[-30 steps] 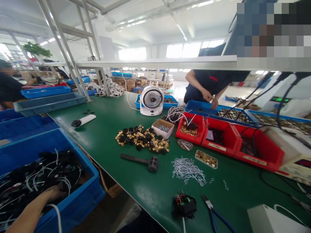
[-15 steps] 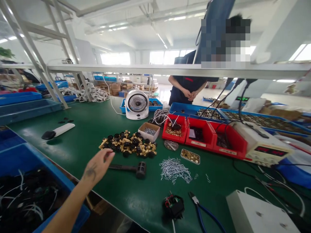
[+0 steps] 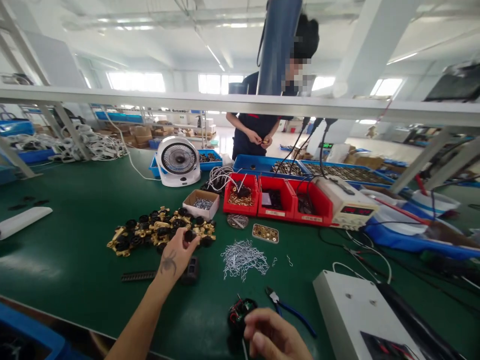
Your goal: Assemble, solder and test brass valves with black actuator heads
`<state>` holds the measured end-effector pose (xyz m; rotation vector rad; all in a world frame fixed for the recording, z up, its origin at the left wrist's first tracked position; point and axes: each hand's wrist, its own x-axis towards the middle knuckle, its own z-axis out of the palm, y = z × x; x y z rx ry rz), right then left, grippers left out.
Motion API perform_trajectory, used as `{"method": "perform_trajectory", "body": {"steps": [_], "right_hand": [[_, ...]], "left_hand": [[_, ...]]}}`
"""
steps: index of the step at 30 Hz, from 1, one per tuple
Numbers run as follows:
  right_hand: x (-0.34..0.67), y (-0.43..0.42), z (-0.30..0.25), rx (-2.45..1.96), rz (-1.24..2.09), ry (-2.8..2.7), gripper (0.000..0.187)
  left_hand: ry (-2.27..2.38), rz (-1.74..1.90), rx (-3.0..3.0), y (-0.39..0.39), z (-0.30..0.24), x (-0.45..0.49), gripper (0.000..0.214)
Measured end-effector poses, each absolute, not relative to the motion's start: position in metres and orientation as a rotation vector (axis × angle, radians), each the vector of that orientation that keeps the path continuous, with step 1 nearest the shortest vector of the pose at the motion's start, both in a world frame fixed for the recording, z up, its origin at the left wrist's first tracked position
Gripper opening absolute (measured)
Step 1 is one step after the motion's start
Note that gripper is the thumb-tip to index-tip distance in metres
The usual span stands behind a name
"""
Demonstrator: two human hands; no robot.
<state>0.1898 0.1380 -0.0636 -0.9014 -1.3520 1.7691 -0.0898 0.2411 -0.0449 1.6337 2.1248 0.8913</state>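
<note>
My left hand [image 3: 178, 255] pinches a small black round part [image 3: 189, 236] at the near edge of a heap of brass fittings with black caps [image 3: 150, 230]. Below that hand lies a hammer with a dark head [image 3: 190, 272], partly hidden by my wrist. My right hand [image 3: 279, 334] is at the bottom of the view, fingers loosely curled and thumb apart. Its fingertips overlap the edge of a black housing with an exposed circuit board [image 3: 240, 315]; whether they touch it I cannot tell. Blue-handled cutters [image 3: 292, 310] lie just beyond the right hand.
Silvery wire clips [image 3: 245, 260] lie piled mid-table. Behind stand a small carton [image 3: 201, 214], red bins [image 3: 277, 212], a tin of brass pieces [image 3: 265, 233] and a white fan [image 3: 179, 162]. A power supply [image 3: 348, 200] and grey box [image 3: 360, 310] are right. A person [image 3: 258, 132] stands across the table.
The view has swung right. My left hand has moved right and forward to the fittings and now pinches a black part. My right hand has come into view beside the black housing.
</note>
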Motion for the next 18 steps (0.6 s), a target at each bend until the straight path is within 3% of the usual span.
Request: {"method": "perform_trajectory", "body": {"steps": [5, 8, 11, 18], "right_hand": [[0.172, 0.152, -0.04, -0.759, 1.657, -1.107, 0.064], [0.168, 0.15, -0.026, -0.682, 1.632, -1.065, 0.051], [0.167, 0.144, -0.02, -0.62, 1.6, -1.003, 0.043], [0.165, 0.144, -0.013, -0.661, 1.598, -0.952, 0.045]], "left_hand": [[1.449, 0.967, 1.961, 0.184, 0.0, -0.033, 0.03], [1.088, 1.082, 2.007, 0.161, 0.016, -0.009, 0.024], [1.028, 1.225, 1.945, 0.152, 0.017, 0.001, 0.029], [1.043, 1.352, 1.741, 0.146, 0.014, 0.008, 0.033]]}}
